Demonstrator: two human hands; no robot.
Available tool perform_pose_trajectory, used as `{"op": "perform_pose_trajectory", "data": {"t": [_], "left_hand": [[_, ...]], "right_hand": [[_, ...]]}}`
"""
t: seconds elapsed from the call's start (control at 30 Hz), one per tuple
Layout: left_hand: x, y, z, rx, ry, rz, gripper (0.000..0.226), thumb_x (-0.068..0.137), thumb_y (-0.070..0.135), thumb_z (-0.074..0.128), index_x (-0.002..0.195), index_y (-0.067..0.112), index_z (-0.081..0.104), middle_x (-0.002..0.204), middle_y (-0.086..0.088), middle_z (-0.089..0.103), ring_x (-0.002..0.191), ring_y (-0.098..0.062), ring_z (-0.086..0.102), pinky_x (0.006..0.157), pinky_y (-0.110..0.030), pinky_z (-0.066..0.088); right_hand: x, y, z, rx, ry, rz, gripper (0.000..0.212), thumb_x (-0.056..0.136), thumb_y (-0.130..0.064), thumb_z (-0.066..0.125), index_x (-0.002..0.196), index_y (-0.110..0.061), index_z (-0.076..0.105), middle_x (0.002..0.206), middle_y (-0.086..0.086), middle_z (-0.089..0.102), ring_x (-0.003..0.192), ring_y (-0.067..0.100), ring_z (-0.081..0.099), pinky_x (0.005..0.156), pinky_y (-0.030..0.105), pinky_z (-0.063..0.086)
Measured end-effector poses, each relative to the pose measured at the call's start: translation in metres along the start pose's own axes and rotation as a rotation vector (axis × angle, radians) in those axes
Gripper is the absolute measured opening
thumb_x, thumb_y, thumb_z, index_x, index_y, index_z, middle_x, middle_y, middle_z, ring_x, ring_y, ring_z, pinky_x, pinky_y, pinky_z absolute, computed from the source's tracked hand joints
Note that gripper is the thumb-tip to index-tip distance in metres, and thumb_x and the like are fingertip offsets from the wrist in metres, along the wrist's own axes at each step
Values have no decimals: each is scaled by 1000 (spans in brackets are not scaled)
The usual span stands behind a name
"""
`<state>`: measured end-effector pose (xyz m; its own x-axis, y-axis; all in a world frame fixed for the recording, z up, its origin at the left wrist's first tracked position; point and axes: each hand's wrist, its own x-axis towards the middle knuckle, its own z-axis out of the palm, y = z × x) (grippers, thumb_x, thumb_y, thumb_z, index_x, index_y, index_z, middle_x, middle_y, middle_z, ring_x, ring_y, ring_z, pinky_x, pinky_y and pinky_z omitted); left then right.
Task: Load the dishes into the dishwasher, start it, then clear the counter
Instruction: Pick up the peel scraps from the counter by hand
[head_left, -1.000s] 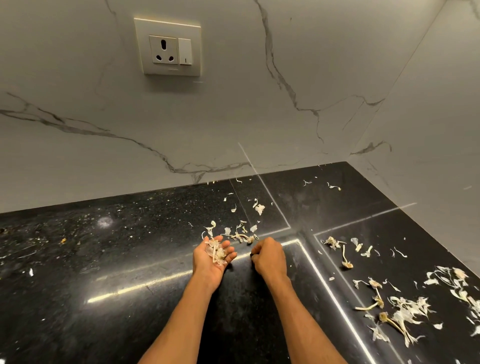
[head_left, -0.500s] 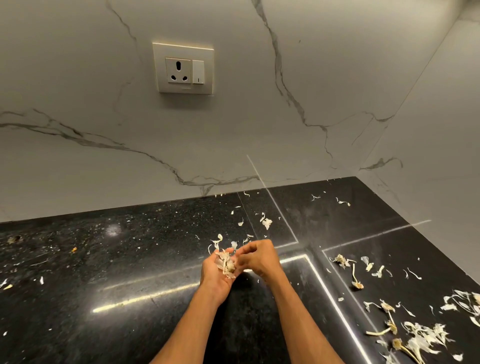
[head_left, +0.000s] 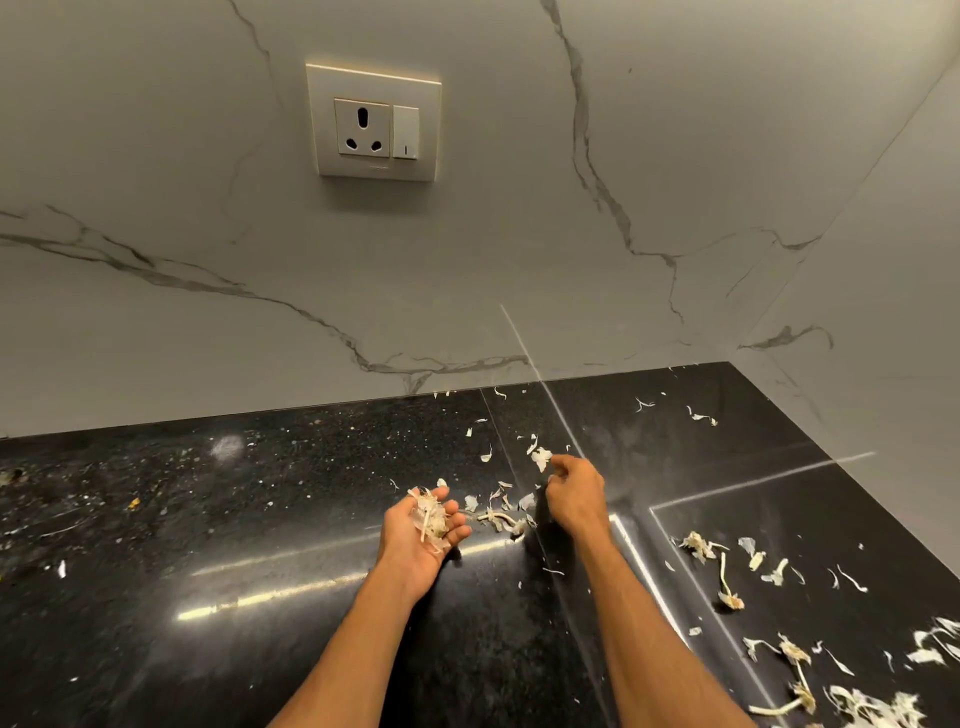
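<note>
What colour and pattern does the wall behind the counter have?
The wall is white with thin grey veins, like marble. The head view, the only one, shows it clearly.

Both bare forearms are in from the bottom edge, side by side and apart. The left forearm (head_left: 358, 634) angles up and to the right, wrist rolled over, and the left grip (head_left: 415, 540) lies palm up and cupped, its fingers (head_left: 457, 525) bent upward round a small heap of pale scraps (head_left: 430, 514) in the hollow. The right forearm (head_left: 649, 639) runs up and to the left, reaching further than the other. The right grip (head_left: 574, 493) shows its back to the camera, knuckles up, fingers curled under, forefinger tip furthest forward. Whether it pinches anything, can't tell. The two grips are near each other, not touching.
</note>
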<state>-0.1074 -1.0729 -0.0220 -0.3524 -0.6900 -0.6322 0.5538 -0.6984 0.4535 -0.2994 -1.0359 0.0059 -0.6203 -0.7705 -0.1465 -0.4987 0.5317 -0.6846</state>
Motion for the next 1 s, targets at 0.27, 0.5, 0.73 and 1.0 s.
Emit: {"op": "perform_pose_trajectory", "data": {"t": [0.27,0.5,0.73,1.0], "left_hand": [[3,15,2,27,4,44,40,101,24,29,98,-2,59,68,-15,60,53,-25,58,50,-33,54],[-1,24,-3,3,40,89,38,101,23,30,101,-1,59,70,-15,60,54,-24,59,48,-32,55],[3,31,-2,-19,59,116,39,101,23,30,99,-1,59,71,-15,59,49,-24,60,46,-30,55],[18,38,-1,-27,67,121,39,102,26,32,101,-2,59,71,-16,60,53,-25,58,47,-32,55]], "right_hand": [[51,-20,17,-371,-263,-110,45,101,-10,43,144,-1,37,148,20,36,136,36,33,113,41,28],[29,-31,41,-434,-366,-365,41,92,1,47,132,-4,58,134,13,47,126,29,43,110,41,39],[45,-34,34,-253,-248,-362,43,88,8,49,122,-12,66,131,4,58,116,22,59,104,42,47],[125,-60,39,-397,-310,-360,52,101,-11,41,151,-5,29,158,13,26,144,32,29,117,42,28]]}}
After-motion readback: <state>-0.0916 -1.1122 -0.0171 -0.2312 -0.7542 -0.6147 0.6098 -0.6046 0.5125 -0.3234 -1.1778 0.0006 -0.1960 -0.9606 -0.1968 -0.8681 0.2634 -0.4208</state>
